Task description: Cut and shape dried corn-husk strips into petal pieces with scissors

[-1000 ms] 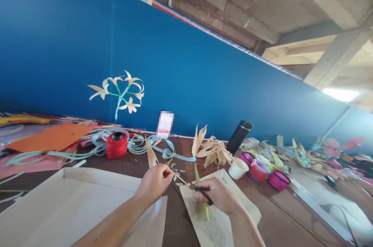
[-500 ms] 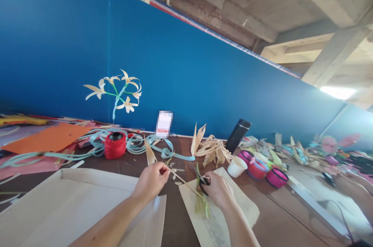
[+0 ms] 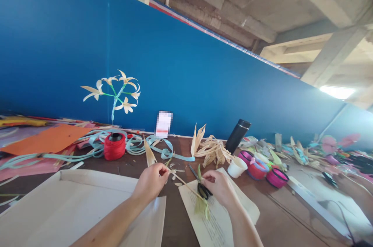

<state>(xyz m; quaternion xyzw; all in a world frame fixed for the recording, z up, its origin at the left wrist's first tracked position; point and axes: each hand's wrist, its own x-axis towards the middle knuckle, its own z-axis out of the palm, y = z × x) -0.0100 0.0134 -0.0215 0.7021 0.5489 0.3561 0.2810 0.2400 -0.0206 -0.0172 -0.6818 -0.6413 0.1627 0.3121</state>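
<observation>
My left hand [image 3: 152,180] is closed in a pinch on a thin pale stick [image 3: 186,185], which slants down to the right over a printed sheet [image 3: 214,227]. Just behind this hand rises a pointed dried corn husk piece [image 3: 149,154]; whether the hand touches it I cannot tell. Black-handled scissors [image 3: 203,191] lie on the sheet, their blades pointing away. Beside them is my right hand [image 3: 222,188], its fingers loosely bent and apart, close to the handles. A green husk strip [image 3: 201,209] lies partly under the scissors and the stick.
A white tray-like box [image 3: 87,204] stands at left. Behind are a red twine spool [image 3: 114,146], blue ribbon [image 3: 182,157], dried husks [image 3: 215,150], a paper cup [image 3: 237,167] and a black bottle [image 3: 238,136]. Another person's hand [image 3: 349,185] is at far right.
My right hand has let go of the scissors, which now lie on the sheet, and has shifted slightly right. My left hand stays in place with the stick.
</observation>
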